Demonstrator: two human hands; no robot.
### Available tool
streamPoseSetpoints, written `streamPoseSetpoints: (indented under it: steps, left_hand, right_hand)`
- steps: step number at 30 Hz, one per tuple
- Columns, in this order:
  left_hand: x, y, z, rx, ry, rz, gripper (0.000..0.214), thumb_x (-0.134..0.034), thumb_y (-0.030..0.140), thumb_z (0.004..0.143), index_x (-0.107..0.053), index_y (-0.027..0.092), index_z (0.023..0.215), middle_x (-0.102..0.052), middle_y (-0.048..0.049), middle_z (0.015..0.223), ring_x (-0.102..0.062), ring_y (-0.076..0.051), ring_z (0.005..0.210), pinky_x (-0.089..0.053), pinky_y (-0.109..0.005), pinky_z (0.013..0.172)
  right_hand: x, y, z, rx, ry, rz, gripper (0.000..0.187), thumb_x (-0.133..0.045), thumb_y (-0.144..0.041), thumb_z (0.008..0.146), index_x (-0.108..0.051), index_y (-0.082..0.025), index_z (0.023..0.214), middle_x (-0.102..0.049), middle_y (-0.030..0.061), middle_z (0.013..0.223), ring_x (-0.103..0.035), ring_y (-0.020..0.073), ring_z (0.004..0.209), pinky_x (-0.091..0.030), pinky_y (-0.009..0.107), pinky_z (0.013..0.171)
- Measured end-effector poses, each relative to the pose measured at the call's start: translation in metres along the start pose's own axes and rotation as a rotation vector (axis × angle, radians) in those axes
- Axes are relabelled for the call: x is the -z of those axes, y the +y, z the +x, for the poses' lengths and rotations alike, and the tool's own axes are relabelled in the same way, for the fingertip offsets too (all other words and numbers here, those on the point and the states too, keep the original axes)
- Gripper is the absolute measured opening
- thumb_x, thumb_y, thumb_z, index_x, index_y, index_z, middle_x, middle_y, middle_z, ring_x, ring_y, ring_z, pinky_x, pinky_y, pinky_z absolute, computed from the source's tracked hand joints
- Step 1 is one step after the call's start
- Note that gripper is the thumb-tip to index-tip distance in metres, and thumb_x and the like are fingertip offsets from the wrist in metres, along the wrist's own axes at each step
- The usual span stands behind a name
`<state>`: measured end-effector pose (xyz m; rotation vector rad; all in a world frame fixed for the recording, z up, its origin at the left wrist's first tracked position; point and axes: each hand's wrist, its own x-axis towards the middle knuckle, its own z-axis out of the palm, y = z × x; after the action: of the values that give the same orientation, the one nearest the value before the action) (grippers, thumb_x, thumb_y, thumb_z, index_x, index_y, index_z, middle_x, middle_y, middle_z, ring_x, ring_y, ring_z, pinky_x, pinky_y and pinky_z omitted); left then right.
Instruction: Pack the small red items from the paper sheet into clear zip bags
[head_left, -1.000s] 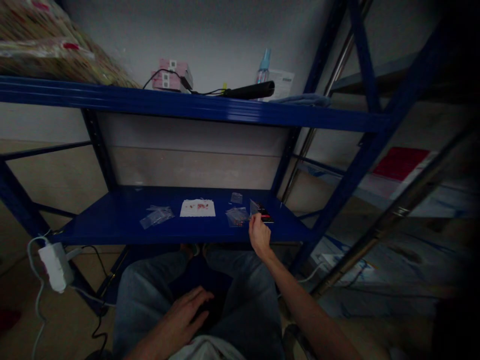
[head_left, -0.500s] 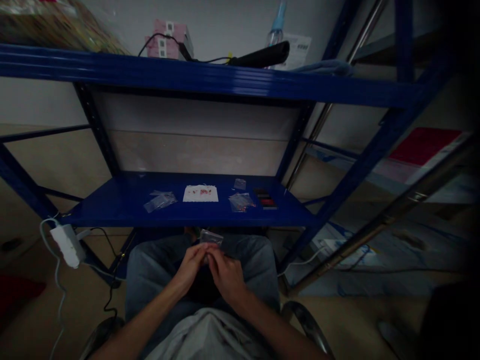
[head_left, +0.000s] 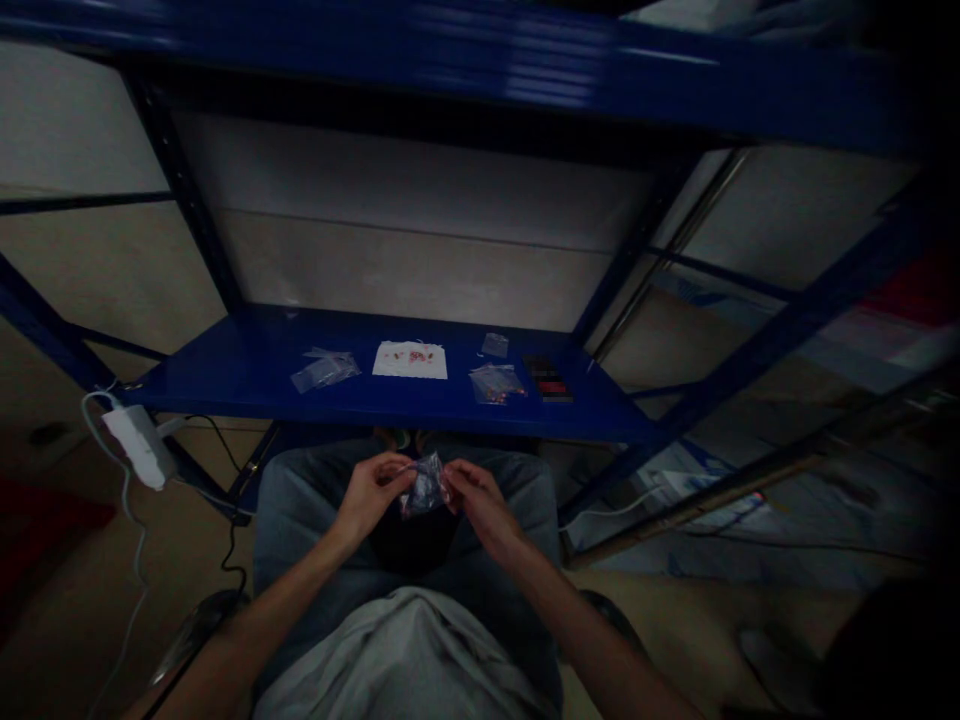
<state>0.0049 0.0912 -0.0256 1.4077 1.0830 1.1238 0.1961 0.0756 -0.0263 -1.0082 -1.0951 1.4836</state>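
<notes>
head | left hand, right hand | both pinching clear plastic bag between them

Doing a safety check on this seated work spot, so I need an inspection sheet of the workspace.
Surface: low blue steel shelf, dimly lit.
Job's things: small clear plastic bag, held above the person's jeans.
Clutter: clear bag, second clear bag, white card with red bits, dark strip with red marks, all on the shelf.
Hands: left hand and right hand both pinch the bag.
Cables: white power strip, white cord, black cable, all below shelf level.
Surroundings: blue rack frame, floor.
</notes>
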Motion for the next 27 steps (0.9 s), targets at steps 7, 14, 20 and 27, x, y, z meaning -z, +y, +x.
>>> streamPoseSetpoints:
  steps: [7,14,20,27]
  left_hand:
    - [-0.001,0.012,-0.005,-0.300,0.087,0.312,0.011,-0.054,0.024,0.089,-0.063,0.019,0.089,-0.061,-0.0045,0.093,-0.058,-0.018,0.090,-0.044,-0.028,0.078]
    - [-0.015,0.013,-0.017,-0.214,-0.143,0.209,0.015,-0.056,0.030,0.089,-0.062,0.017,0.086,-0.065,-0.0024,0.082,-0.061,-0.016,0.080,-0.044,-0.027,0.076]
    - [-0.008,0.009,-0.010,-0.174,-0.154,0.185,0.019,-0.056,0.033,0.089,-0.066,0.017,0.090,-0.068,-0.0040,0.087,-0.063,-0.017,0.083,-0.046,-0.027,0.077]
    - [-0.009,-0.005,-0.006,-0.073,-0.139,0.160,0.023,-0.060,0.036,0.085,-0.071,0.016,0.089,-0.072,-0.0062,0.088,-0.065,-0.020,0.083,-0.047,-0.027,0.075]
  right_hand:
    - [-0.006,0.001,-0.001,-0.095,0.052,0.127,0.029,-0.076,-0.039,0.071,-0.065,-0.016,0.084,-0.069,0.0054,0.077,-0.063,0.0148,0.063,-0.041,0.021,0.049]
    - [-0.013,0.006,-0.006,-0.008,-0.063,0.015,0.021,-0.074,-0.034,0.074,-0.065,-0.016,0.081,-0.066,0.0023,0.072,-0.061,0.0135,0.064,-0.045,0.021,0.052]
    - [-0.013,0.007,-0.002,0.077,-0.011,-0.155,0.021,-0.072,-0.036,0.074,-0.064,-0.017,0.079,-0.064,0.0016,0.069,-0.059,0.0148,0.062,-0.042,0.022,0.047]
    - [-0.019,0.008,-0.006,0.301,0.047,-0.546,0.013,-0.068,-0.031,0.078,-0.066,-0.019,0.080,-0.067,0.0020,0.077,-0.062,0.0159,0.071,-0.047,0.026,0.064]
